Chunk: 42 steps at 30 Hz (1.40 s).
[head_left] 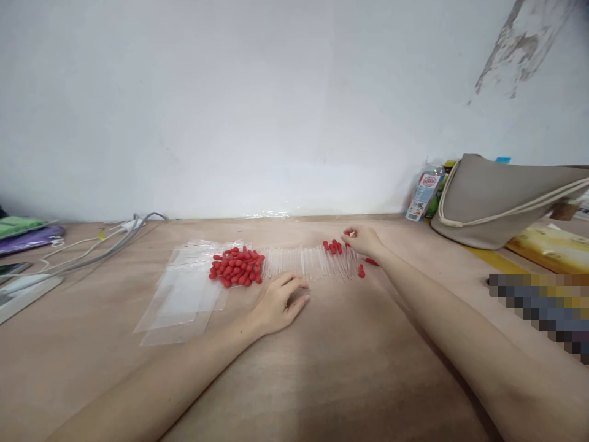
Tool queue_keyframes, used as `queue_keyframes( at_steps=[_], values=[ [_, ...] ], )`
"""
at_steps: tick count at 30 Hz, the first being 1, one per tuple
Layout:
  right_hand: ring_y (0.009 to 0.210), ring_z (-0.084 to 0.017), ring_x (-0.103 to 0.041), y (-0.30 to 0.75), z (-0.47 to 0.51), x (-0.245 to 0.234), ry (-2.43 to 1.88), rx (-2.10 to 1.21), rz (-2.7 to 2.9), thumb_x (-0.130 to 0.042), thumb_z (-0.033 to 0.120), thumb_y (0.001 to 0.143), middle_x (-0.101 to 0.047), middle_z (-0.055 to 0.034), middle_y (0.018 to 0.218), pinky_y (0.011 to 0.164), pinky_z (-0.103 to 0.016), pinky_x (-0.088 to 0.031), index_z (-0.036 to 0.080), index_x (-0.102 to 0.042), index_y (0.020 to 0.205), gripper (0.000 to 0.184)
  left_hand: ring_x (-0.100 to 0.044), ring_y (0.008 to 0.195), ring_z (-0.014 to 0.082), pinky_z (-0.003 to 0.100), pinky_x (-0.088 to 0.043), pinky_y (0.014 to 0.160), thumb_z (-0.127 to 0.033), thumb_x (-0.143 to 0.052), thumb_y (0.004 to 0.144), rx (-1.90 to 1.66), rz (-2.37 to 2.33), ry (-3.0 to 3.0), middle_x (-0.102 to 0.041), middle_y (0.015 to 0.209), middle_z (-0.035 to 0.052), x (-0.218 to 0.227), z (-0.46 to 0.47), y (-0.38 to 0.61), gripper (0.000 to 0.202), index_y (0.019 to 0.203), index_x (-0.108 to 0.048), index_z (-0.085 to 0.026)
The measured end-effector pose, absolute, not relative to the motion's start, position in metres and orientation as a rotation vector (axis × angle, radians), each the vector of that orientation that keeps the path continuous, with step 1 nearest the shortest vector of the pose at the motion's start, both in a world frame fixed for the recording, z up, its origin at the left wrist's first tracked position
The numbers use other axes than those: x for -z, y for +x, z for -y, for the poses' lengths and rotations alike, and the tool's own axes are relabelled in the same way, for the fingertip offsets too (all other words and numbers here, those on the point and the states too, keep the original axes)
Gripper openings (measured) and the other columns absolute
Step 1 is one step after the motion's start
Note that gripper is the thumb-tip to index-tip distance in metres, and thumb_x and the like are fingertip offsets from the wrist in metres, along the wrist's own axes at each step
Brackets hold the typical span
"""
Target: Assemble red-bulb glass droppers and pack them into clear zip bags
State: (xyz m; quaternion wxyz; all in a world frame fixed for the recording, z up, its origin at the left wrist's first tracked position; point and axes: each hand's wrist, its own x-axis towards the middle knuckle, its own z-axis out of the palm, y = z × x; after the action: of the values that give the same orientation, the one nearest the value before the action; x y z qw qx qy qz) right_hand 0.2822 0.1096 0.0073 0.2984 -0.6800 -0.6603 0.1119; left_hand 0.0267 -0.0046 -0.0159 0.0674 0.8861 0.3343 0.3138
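My right hand (364,240) is closed in a pinch at the right end of a row of thin clear dropper tubes (294,262). Between its fingertips is a red dropper bulb (346,234), largely covered by the fingers. Just left of it, several red bulbs (333,247) sit at the upper ends of tubes. Another red bulb (361,271) and a red piece (372,261) lie below the right wrist. My left hand (281,302) rests on the table below the tubes, fingers loosely curved and apart, holding nothing. Beside it is a pile of red bulbs (235,266).
Clear plastic bags (179,301) lie under and left of the pile. Cables (113,245) and a white power strip (32,291) are at far left. At right stand a bottle (423,193) and a grey drawstring bag (497,196), with a yellow packet (552,245) nearby.
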Motion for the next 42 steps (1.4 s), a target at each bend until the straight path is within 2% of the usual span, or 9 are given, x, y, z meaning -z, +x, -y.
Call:
queue_keyframes(
  at_steps=[7, 10, 13, 18, 23, 27, 32, 36, 42],
  values=[
    [0.086, -0.020, -0.059, 0.287, -0.112, 0.001, -1.862, -0.236, 1.792, -0.054, 0.042, 0.072, -0.065, -0.0102, 0.094, 0.071, -0.025, -0.042, 0.014, -0.063, 0.102, 0.042, -0.053, 0.082, 0.0174, 0.031, -0.043, 0.074, -0.023, -0.050, 0.079, -0.961, -1.096, 2.665, -0.057, 0.091, 0.0046, 0.018, 0.005, 0.028, 0.019, 0.098, -0.054, -0.019],
    [0.075, -0.018, -0.059, 0.312, -0.103, -0.002, -1.931, -0.203, 1.863, -0.055, 0.039, 0.071, -0.066, -0.0075, 0.082, 0.063, -0.025, -0.041, 0.016, -0.066, 0.086, 0.030, -0.051, 0.087, 0.0200, 0.033, -0.041, 0.077, -0.024, -0.052, 0.077, -0.995, -1.239, 2.699, -0.057, 0.091, 0.0051, 0.016, 0.000, 0.028, 0.018, 0.094, -0.055, -0.018],
    [0.064, -0.016, -0.057, 0.339, -0.093, -0.001, -1.994, -0.447, 1.888, -0.061, 0.038, 0.066, -0.065, -0.0048, 0.067, 0.055, -0.023, -0.039, 0.016, -0.065, 0.070, 0.023, -0.049, 0.088, 0.0219, 0.035, -0.040, 0.077, -0.024, -0.052, 0.076, -0.964, -1.500, 2.712, -0.055, 0.089, 0.0057, 0.012, -0.014, 0.028, 0.013, 0.087, -0.056, -0.017],
    [0.058, -0.012, -0.053, 0.355, -0.090, 0.007, -1.861, -0.852, 1.805, -0.071, 0.038, 0.053, -0.062, -0.0021, 0.061, 0.053, -0.022, -0.039, 0.015, -0.061, 0.061, 0.026, -0.047, 0.091, 0.0246, 0.036, -0.038, 0.079, -0.028, -0.048, 0.077, -0.801, -1.912, 2.569, -0.055, 0.090, 0.0084, 0.002, -0.051, 0.039, 0.017, 0.080, -0.060, -0.017],
    [0.052, -0.011, -0.049, 0.349, -0.092, 0.007, -1.891, -0.901, 1.797, -0.074, 0.036, 0.048, -0.056, 0.0011, 0.053, 0.050, -0.022, -0.036, 0.016, -0.058, 0.054, 0.027, -0.043, 0.099, 0.0310, 0.040, -0.035, 0.082, -0.046, -0.043, 0.076, -0.511, -2.151, 2.395, -0.054, 0.098, 0.0151, -0.006, -0.072, 0.066, 0.040, 0.083, -0.065, -0.014],
    [0.050, -0.010, -0.047, 0.349, -0.091, 0.003, -1.919, -0.866, 1.826, -0.071, 0.034, 0.053, -0.053, 0.0014, 0.050, 0.049, -0.022, -0.035, 0.016, -0.054, 0.050, 0.025, -0.042, 0.101, 0.0338, 0.040, -0.033, 0.083, -0.041, -0.046, 0.073, -0.354, -2.193, 2.353, -0.053, 0.102, 0.0211, -0.011, -0.077, 0.082, 0.042, 0.088, -0.066, -0.007],
    [0.053, -0.011, -0.048, 0.348, -0.089, -0.002, -1.936, -0.736, 1.818, -0.068, 0.033, 0.057, -0.057, -0.0006, 0.055, 0.050, -0.023, -0.035, 0.016, -0.057, 0.053, 0.021, -0.046, 0.095, 0.0337, 0.039, -0.034, 0.080, -0.028, -0.051, 0.070, -0.299, -2.204, 2.291, -0.055, 0.099, 0.0236, -0.008, -0.087, 0.089, 0.032, 0.086, -0.066, -0.004],
    [0.051, -0.011, -0.047, 0.338, -0.090, -0.004, -1.874, -0.561, 1.754, -0.065, 0.034, 0.061, -0.056, -0.0010, 0.054, 0.048, -0.023, -0.034, 0.016, -0.057, 0.056, 0.021, -0.046, 0.095, 0.0351, 0.041, -0.035, 0.077, -0.029, -0.049, 0.073, -0.343, -2.180, 2.301, -0.055, 0.096, 0.0247, -0.011, -0.086, 0.089, 0.031, 0.083, -0.064, -0.003],
    [0.054, -0.011, -0.048, 0.287, -0.077, 0.003, -1.280, -0.356, 1.546, -0.056, 0.041, 0.072, -0.060, -0.0028, 0.069, 0.051, -0.024, -0.040, 0.015, -0.061, 0.091, 0.032, -0.050, 0.089, 0.0219, 0.032, -0.038, 0.077, -0.028, -0.033, 0.087, -0.606, -1.882, 2.549, -0.057, 0.094, 0.0111, -0.017, -0.050, 0.067, 0.026, 0.091, -0.053, -0.013]
  ],
)
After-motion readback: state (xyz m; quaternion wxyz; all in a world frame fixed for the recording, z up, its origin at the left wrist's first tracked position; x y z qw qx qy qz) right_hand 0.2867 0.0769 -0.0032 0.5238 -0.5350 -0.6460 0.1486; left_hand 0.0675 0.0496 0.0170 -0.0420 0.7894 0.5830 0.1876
